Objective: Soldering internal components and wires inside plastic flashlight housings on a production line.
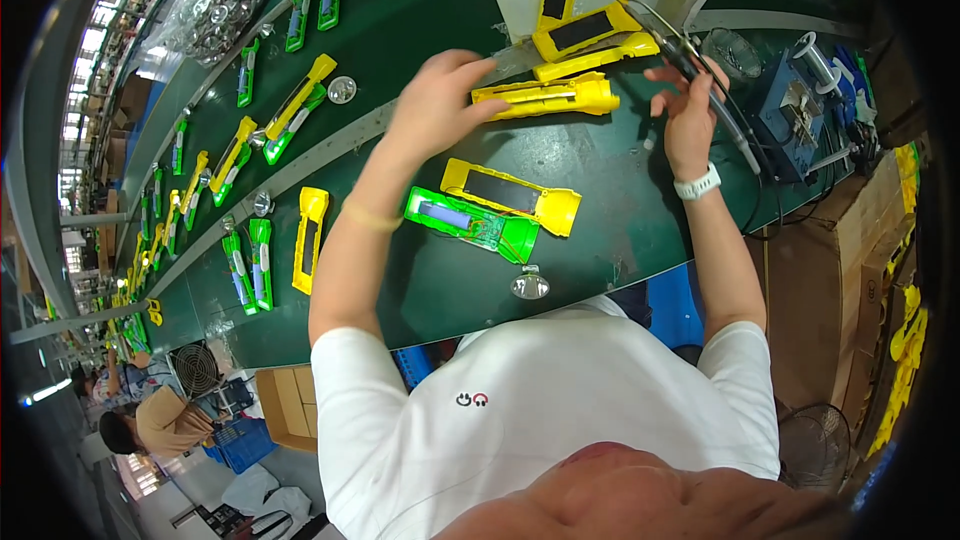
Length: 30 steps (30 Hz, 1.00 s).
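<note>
My left hand (437,108) is at the left end of a yellow flashlight housing (560,97), which lies between its thumb and fingers. A soldering iron (725,110) with a dark handle and cable is held in my right hand (690,125), its thin tip pointing up and left. Nearer me lies an opened flashlight: a yellow half (555,208) with a dark panel, beside a green half (515,238) carrying a blue battery cell (443,215) and circuit board. Thin wires run between the halves. A round reflector (530,285) rests close to the table's near edge.
More yellow housings (585,30) are heaped at the far side. A soldering station (790,110) with a solder spool (815,65) stands right. Green and yellow flashlight parts (290,115) line the left, near a bag of reflectors (220,0). A metal rail (340,135) crosses the table.
</note>
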Each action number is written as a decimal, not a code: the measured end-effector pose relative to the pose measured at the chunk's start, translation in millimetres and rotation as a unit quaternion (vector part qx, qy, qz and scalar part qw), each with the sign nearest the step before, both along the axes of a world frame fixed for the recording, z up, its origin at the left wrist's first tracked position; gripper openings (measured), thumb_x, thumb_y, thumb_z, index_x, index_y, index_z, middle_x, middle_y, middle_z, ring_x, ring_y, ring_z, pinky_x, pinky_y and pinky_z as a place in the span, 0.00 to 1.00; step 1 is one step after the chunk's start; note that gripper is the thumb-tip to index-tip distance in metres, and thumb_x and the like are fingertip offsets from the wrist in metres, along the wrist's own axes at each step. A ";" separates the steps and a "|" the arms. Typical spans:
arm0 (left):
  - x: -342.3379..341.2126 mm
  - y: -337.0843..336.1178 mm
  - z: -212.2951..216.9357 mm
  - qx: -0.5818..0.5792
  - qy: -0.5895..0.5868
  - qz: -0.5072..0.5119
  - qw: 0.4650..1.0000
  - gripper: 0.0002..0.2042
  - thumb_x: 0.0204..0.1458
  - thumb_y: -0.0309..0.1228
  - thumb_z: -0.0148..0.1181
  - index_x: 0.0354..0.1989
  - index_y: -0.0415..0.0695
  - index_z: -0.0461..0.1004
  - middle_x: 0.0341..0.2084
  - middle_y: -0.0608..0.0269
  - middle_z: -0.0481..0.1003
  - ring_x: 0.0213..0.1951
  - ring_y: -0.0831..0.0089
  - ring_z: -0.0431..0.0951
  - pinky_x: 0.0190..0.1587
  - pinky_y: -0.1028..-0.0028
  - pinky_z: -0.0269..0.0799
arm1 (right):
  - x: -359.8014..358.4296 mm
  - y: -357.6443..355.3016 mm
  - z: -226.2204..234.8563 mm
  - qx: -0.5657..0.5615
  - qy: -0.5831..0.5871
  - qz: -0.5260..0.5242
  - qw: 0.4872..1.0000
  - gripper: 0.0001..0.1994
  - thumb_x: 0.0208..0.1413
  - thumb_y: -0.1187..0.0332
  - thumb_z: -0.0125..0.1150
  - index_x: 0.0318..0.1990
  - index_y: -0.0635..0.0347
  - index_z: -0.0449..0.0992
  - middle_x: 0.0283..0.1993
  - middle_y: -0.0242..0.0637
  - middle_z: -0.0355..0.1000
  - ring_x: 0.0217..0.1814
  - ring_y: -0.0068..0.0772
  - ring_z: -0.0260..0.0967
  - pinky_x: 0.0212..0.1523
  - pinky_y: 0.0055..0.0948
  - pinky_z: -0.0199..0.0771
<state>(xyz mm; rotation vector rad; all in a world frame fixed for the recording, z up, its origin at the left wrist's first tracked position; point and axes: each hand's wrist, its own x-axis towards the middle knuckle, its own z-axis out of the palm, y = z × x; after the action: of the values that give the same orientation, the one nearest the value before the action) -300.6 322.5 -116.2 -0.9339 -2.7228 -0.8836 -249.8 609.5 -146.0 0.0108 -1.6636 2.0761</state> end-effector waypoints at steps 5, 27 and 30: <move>-2.9 16.5 -24.8 -0.128 0.065 -0.089 0.986 0.18 0.38 0.33 0.64 0.41 0.45 0.74 0.41 0.59 0.72 0.48 0.62 0.69 0.49 0.65 0.65 | 55.8 -5.4 3.4 -0.018 -0.021 0.007 1.000 0.16 0.64 0.57 0.37 0.52 0.56 0.53 0.49 0.46 0.64 0.44 0.40 0.70 0.22 0.22 0.69; 118.2 -75.4 -23.5 0.008 -0.082 -0.183 0.980 0.25 0.30 0.29 0.71 0.34 0.45 0.60 0.38 0.55 0.69 0.43 0.54 0.69 0.50 0.62 0.64 | 110.7 -39.5 -6.5 -0.052 -0.141 0.150 0.977 0.18 0.64 0.57 0.35 0.54 0.58 0.51 0.46 0.51 0.66 0.46 0.45 0.70 0.46 0.40 0.73; 99.4 -93.6 -27.0 0.068 -0.133 -0.090 0.985 0.24 0.32 0.28 0.70 0.35 0.44 0.60 0.37 0.54 0.68 0.41 0.56 0.70 0.44 0.65 0.67 | 114.8 -36.9 -11.5 -0.058 -0.154 0.124 0.979 0.18 0.64 0.56 0.35 0.54 0.58 0.50 0.47 0.50 0.67 0.47 0.46 0.70 0.45 0.40 0.73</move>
<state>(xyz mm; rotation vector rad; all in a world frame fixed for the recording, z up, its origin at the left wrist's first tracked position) -201.1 228.9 -143.2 -1.1199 -2.7788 -1.2969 -135.0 572.5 -157.5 -0.1558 -1.7905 2.4641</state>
